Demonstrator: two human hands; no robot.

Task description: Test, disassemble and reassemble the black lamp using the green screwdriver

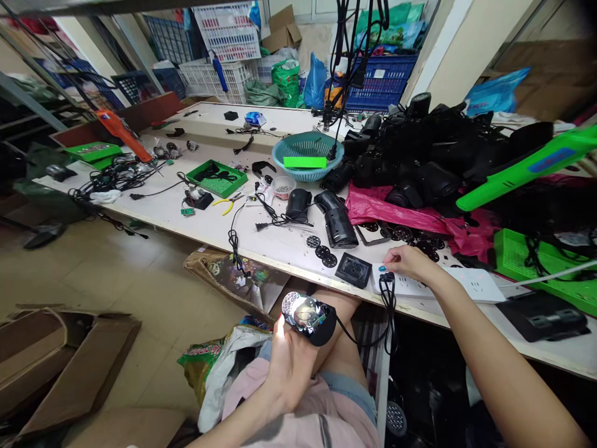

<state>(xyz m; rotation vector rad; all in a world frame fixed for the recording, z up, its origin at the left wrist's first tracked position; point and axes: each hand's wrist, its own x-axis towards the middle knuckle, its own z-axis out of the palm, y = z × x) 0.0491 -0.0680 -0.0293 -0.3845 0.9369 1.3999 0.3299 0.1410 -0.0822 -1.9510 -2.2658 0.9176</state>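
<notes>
Left hand [289, 364] fingers clamp a lit black lamp [308, 317]; right hand [410, 262] fingers press the power strip [438, 285].

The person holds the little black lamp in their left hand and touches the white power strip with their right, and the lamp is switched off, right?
Not quite. In the head view the black lamp in the left hand is lit, glowing at its front. The right hand does touch the white power strip.

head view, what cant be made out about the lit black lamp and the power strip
- Lit black lamp, head view: glare washes out its lens, and the left hand covers its underside.
- White power strip, head view: the right hand hides the socket or switch under its fingers.
- Black cord: where the plug seats is too small to tell.
- Pile of black housings: single units merge in shadow.
</notes>
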